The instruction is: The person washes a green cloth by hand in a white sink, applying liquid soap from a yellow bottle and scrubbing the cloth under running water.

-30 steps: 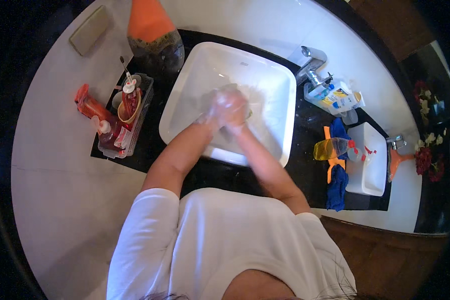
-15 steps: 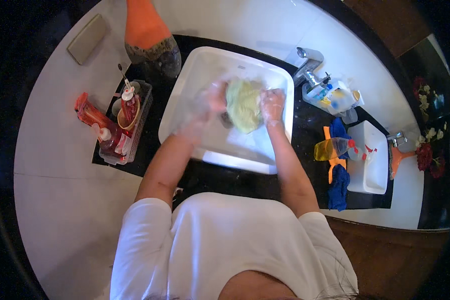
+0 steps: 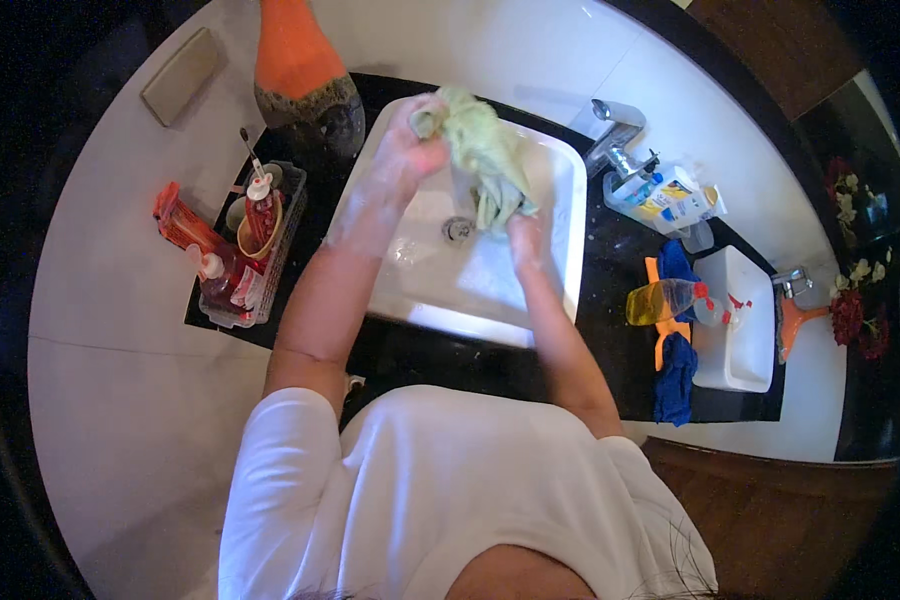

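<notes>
A pale green cloth (image 3: 478,140), wet-looking and bunched, is stretched between my two hands above a white sink basin (image 3: 440,318). My left hand (image 3: 417,145) is closed around its upper left end, near the basin's far left rim. The lower end of the cloth is gripped by my right hand (image 3: 526,236), whose fingers are partly hidden under the folds. Below the cloth, the round metal drain (image 3: 458,230) shows in the basin floor.
A chrome faucet (image 3: 618,135) stands behind the basin's right corner, beside a box of bottles (image 3: 665,195). To the right lie a yellow-liquid bottle (image 3: 660,300), blue cloth (image 3: 676,375) and a small white basin (image 3: 745,345). A basket of toiletries (image 3: 255,245) and an orange-black vase-shaped object (image 3: 305,70) are left.
The cloth has risen from the basin and is now drawn out lengthwise. My left hand has moved up and away from me, taking hold of one end; my right hand has shifted slightly lower.
</notes>
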Motion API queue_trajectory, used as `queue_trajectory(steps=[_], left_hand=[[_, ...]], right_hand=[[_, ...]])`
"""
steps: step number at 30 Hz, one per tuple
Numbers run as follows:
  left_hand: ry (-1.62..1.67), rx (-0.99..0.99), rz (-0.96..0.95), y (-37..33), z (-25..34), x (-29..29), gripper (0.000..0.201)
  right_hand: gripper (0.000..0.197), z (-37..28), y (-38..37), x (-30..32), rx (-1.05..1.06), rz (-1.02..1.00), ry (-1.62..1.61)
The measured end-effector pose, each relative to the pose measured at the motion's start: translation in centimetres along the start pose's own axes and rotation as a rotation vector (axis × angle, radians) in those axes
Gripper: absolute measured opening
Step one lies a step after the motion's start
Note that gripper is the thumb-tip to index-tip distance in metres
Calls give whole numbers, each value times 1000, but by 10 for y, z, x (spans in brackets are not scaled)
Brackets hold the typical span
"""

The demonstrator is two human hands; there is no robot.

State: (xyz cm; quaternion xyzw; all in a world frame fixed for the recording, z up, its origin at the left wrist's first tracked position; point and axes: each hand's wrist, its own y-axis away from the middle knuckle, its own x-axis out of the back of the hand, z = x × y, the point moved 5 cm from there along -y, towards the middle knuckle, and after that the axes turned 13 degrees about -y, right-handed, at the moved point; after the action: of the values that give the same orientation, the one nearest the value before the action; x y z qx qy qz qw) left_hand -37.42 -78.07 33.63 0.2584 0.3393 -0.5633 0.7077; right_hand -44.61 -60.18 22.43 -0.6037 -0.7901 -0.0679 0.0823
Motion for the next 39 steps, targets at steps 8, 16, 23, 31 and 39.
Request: queue_trajectory(steps=[8,16,23,31,39], left_hand=[[-1058,-110,180,80,-89,67,37],[-744,-16,124,-8,-148,61,40],[-305,-155,9,14,-112,57,43],[-523,-45,-258,-34,-32,53,41],[-710,-10,133,-34,-21,-4,34]], right_hand=[[17,-125,135,-88,804,-254,-51],[17,-77,17,-10,312,72,182],[13,-82,53,-30,647,-37,-11],[46,-31,13,12,283,-351,815],[66,-41,10,-43,184,-192,305]])
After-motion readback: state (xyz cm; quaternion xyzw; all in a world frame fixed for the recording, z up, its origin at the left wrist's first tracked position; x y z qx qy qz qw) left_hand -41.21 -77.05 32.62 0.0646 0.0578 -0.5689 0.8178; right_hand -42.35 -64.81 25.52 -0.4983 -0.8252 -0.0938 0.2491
